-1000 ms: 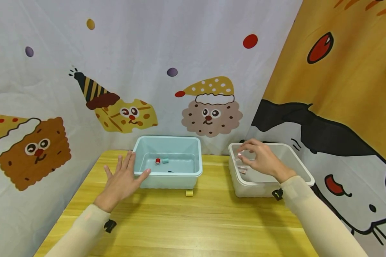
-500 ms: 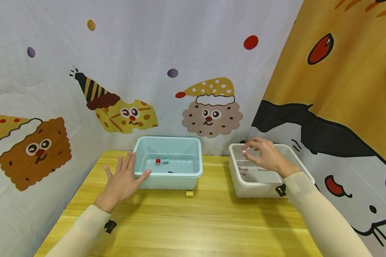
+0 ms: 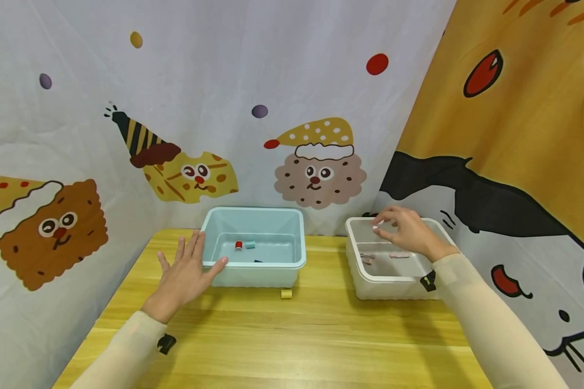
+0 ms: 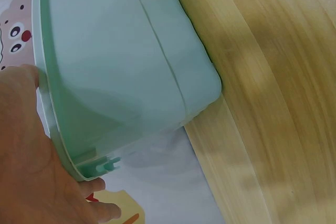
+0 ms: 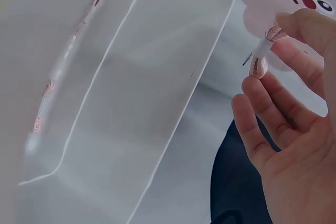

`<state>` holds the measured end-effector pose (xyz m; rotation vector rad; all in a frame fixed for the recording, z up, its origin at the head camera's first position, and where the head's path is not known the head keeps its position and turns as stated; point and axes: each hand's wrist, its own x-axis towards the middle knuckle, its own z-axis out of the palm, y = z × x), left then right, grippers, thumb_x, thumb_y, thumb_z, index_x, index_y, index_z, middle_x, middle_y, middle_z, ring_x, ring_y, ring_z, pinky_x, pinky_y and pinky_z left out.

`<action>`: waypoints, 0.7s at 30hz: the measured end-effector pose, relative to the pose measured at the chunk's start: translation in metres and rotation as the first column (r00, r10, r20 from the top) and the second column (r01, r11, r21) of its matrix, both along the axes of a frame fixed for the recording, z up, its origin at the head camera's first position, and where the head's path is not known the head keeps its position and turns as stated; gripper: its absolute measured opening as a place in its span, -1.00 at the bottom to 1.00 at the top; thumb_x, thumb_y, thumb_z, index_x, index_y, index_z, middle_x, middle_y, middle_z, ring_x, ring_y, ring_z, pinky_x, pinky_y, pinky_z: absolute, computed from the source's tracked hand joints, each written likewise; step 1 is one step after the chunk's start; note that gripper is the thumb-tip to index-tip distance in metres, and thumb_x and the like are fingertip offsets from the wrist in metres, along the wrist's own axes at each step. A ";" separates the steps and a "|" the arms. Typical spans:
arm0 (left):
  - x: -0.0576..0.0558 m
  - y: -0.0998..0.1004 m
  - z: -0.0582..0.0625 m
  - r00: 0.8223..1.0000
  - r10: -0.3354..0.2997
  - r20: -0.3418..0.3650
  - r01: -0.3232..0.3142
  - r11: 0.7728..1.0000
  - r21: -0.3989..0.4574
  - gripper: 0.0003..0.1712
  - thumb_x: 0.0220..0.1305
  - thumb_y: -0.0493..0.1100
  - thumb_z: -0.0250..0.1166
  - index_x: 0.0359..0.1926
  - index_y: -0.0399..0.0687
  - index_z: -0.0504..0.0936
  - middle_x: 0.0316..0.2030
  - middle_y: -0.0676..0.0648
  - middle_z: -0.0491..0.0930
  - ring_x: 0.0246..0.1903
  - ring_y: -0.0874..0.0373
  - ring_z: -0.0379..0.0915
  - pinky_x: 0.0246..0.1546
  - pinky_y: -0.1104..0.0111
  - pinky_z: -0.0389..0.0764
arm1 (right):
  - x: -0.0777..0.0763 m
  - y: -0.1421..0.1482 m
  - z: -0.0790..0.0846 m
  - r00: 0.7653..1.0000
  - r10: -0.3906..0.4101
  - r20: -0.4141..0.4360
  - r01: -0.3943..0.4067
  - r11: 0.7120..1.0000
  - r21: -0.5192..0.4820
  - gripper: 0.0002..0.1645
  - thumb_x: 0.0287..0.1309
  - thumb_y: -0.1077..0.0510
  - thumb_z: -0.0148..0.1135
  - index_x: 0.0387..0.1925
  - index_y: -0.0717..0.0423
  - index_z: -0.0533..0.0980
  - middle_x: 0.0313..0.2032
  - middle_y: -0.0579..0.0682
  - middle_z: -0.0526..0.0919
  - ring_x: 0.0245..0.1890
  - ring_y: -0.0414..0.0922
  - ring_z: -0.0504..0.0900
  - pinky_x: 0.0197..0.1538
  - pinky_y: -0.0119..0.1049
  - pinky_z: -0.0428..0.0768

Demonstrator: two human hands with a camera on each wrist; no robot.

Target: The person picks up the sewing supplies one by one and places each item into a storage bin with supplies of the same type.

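My left hand (image 3: pixel 184 275) has its fingers spread and rests against the front left corner of the light blue bin (image 3: pixel 255 274), touching its rim (image 4: pixel 46 93). A small red cylinder (image 3: pixel 238 246) and a small teal cylinder (image 3: pixel 250 245) lie inside, with a dark piece partly hidden by the front wall. Above the white bin (image 3: pixel 394 287), my right hand (image 3: pixel 409 231) pinches a small pink-and-white printed piece (image 5: pixel 261 51) between thumb and fingertips. Its exact kind is unclear. Printed pink-and-white strips (image 3: pixel 399 255) lie on that bin's floor.
A small yellow cylinder (image 3: pixel 286 294) lies on the wooden table (image 3: pixel 282 340) just in front of the blue bin. Behind both bins hangs a printed cloth (image 3: pixel 214 70), and another stretch of it covers the right side. A gap of table separates the bins.
My right hand has moved slightly right and away over the white bin, still pinching the pink-and-white piece. A strip on the bin floor has come into view. My left hand has stayed put.
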<state>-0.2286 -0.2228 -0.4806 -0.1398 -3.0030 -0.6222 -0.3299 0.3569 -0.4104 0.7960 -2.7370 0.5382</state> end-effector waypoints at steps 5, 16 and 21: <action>0.001 0.000 0.000 1.000 0.001 0.004 -0.001 1.000 0.001 0.33 0.69 0.65 0.02 0.93 -0.20 -0.15 0.93 -0.34 -0.22 0.87 -0.60 -0.38 0.54 -0.85 -0.52 | -0.005 0.006 0.001 0.999 -0.029 0.034 0.028 1.000 0.009 -0.85 0.54 0.08 0.60 0.03 -0.01 0.88 0.05 0.07 0.88 0.10 0.16 0.84 0.17 0.24 0.88; -0.001 -0.001 -0.002 1.000 0.006 0.006 -0.006 1.000 -0.012 0.33 0.69 0.65 0.03 0.94 -0.19 -0.16 0.93 -0.32 -0.23 0.88 -0.59 -0.37 0.56 -0.84 -0.49 | -0.013 0.015 0.002 0.992 -0.069 0.110 0.066 0.997 0.028 -0.80 0.54 0.11 0.59 0.09 0.02 0.88 0.14 0.13 0.86 0.17 0.20 0.79 0.28 0.31 0.84; -0.002 -0.001 -0.003 1.000 0.007 0.009 -0.007 1.000 -0.012 0.31 0.70 0.61 0.06 0.94 -0.18 -0.17 0.94 -0.32 -0.24 0.88 -0.58 -0.38 0.55 -0.84 -0.51 | -0.015 0.018 0.002 0.990 -0.080 0.119 0.077 0.996 0.033 -0.79 0.54 0.10 0.59 0.10 0.02 0.88 0.15 0.12 0.86 0.18 0.19 0.79 0.29 0.30 0.84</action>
